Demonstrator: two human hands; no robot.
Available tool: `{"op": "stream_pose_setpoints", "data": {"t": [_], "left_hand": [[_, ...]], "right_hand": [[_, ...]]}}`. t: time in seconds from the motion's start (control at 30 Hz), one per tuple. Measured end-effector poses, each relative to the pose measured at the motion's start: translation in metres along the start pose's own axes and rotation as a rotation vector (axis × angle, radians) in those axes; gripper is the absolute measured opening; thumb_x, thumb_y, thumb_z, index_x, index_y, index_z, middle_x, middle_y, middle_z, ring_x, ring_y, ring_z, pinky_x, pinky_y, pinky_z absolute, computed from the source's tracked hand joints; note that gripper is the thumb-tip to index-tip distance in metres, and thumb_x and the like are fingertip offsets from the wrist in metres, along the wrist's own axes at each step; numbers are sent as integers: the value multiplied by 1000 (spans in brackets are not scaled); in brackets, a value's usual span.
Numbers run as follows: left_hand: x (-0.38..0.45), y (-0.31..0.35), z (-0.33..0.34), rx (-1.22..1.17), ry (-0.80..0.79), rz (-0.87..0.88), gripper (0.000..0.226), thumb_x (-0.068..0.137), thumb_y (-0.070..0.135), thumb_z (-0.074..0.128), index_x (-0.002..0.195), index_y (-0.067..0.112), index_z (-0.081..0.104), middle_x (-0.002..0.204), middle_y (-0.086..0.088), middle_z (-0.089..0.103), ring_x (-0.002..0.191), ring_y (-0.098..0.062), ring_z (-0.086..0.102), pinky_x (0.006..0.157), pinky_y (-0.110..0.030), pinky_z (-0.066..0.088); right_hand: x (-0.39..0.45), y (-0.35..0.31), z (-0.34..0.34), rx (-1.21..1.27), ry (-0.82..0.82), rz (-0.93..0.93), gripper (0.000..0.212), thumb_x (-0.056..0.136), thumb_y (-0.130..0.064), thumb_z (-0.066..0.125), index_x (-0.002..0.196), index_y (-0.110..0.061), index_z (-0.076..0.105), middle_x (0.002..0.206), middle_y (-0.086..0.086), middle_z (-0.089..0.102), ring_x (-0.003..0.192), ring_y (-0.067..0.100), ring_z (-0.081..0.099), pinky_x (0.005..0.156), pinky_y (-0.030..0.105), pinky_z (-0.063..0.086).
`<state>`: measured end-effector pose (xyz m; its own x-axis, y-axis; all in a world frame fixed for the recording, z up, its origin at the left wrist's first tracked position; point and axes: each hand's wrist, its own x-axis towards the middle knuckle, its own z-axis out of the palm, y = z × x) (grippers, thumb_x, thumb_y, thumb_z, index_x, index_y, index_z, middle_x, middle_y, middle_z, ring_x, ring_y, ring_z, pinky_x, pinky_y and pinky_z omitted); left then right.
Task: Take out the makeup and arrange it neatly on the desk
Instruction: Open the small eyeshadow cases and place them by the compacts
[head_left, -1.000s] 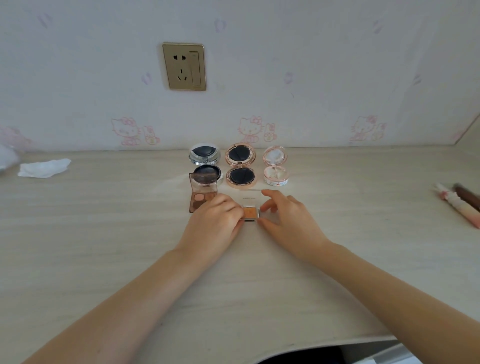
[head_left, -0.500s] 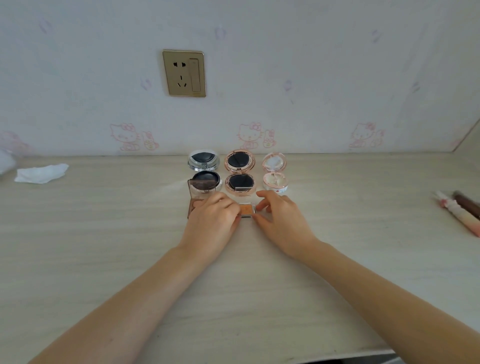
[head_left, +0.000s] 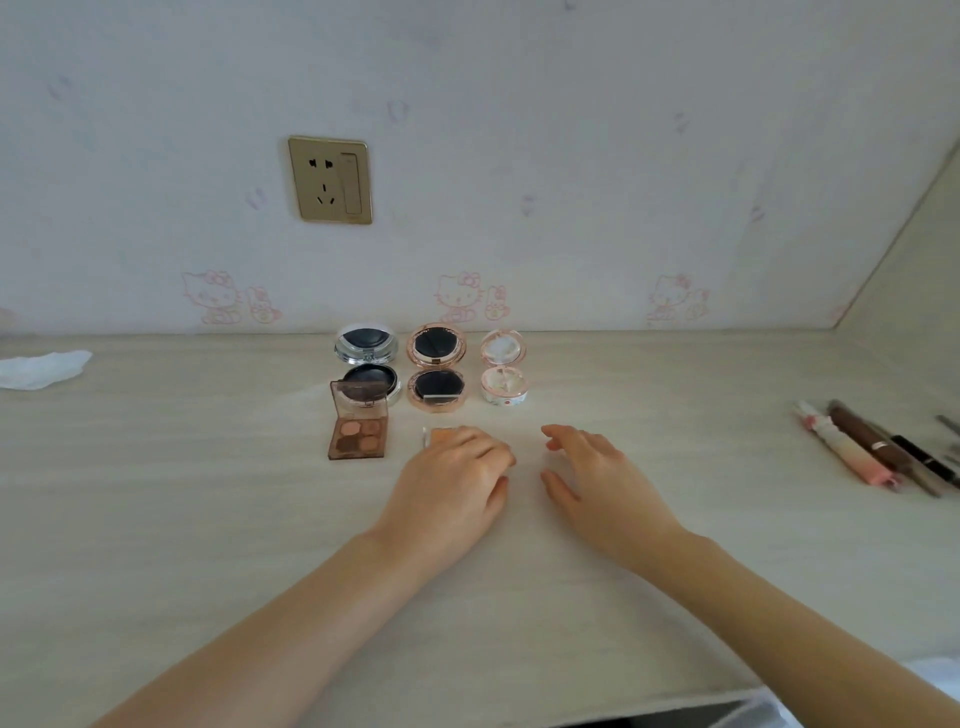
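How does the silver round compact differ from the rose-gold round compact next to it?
The silver compact has a shiny chrome rim; the rose-gold compact has a pinkish metallic rim. The silver compact's base is partly hidden behind the raised lid of the brown eyeshadow palette; the rose-gold compact's base is almost fully in view. Both are round, lie open on the desk, and show dark insides.

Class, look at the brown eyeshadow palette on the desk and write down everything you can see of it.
The eyeshadow palette is a small square case of see-through brown plastic. It stands open: the lid is tilted up at the back, partly hiding the silver compact behind it. The base lies flat on the desk and holds four round pans in peach and brown shades. It sits left of the left hand, apart from it; nothing but the desk touches it.
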<state>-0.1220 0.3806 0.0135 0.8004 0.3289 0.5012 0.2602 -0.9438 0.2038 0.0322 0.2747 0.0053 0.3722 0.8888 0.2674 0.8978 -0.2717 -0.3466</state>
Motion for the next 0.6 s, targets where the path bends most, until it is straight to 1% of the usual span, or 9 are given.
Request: {"op": "stream_pose_setpoints", "data": {"t": [0.07, 0.13, 0.17, 0.3, 0.37, 0.47, 0.53, 0.6], "left_hand": [[7, 17, 11, -23, -29, 25, 21, 80, 12, 67, 101, 14, 72, 104, 4, 71, 104, -16, 62, 77, -29, 55], [16, 35, 25, -51, -59, 56, 25, 87, 16, 59, 111, 16, 69, 114, 5, 68, 112, -16, 58, 86, -29, 51], [21, 45, 32, -62, -67, 74, 27, 89, 17, 57, 113, 16, 68, 116, 5, 67, 114, -16, 57, 88, -29, 50], [45, 89, 60, -114, -96, 153, 28, 90, 19, 52, 115, 18, 66, 116, 5, 67, 113, -17, 57, 88, -29, 48], [58, 111, 76, -148, -115, 184, 29, 92, 20, 49, 116, 19, 64, 117, 5, 66, 115, -16, 54, 91, -30, 46], [78, 143, 99, -190, -128, 227, 29, 92, 21, 49, 118, 19, 64, 118, 2, 65, 115, -17, 54, 92, -30, 44], [95, 165, 112, -226, -119, 252, 27, 91, 19, 52, 114, 17, 66, 115, 0, 67, 113, -19, 56, 90, -32, 46], [113, 187, 123, -255, -102, 279, 24, 89, 16, 54, 108, 13, 68, 111, -3, 69, 111, -22, 58, 89, -33, 48]], "right_hand": [[-16, 19, -15, -77, 1, 5, 49, 96, -29, 49, 142, -17, 38, 133, -2, 52, 128, 16, 42, 97, 28, 39], [-34, 39, -31, -159, 17, 14, 48, 96, -30, 48, 141, -17, 40, 136, 0, 51, 129, 18, 42, 98, 28, 38], [-42, 48, -38, -197, 29, 21, 47, 95, -30, 49, 139, -16, 42, 135, 1, 51, 129, 19, 43, 99, 28, 39], [-80, 90, -67, -278, 94, 83, 43, 91, -23, 59, 131, -9, 53, 128, 7, 58, 124, 25, 51, 96, 33, 45], [-98, 110, -82, -323, 115, 121, 42, 88, -20, 63, 128, -7, 56, 123, 7, 61, 122, 26, 54, 94, 33, 47], [-124, 140, -103, -384, 160, 168, 40, 81, -15, 71, 119, -4, 62, 113, 9, 66, 113, 28, 61, 84, 34, 53], [-138, 162, -116, -423, 170, 200, 39, 83, -16, 69, 120, -4, 61, 115, 9, 65, 114, 27, 60, 84, 34, 53], [-149, 186, -127, -441, 159, 233, 40, 90, -20, 61, 128, -7, 55, 123, 7, 60, 120, 24, 54, 92, 34, 50]]}}
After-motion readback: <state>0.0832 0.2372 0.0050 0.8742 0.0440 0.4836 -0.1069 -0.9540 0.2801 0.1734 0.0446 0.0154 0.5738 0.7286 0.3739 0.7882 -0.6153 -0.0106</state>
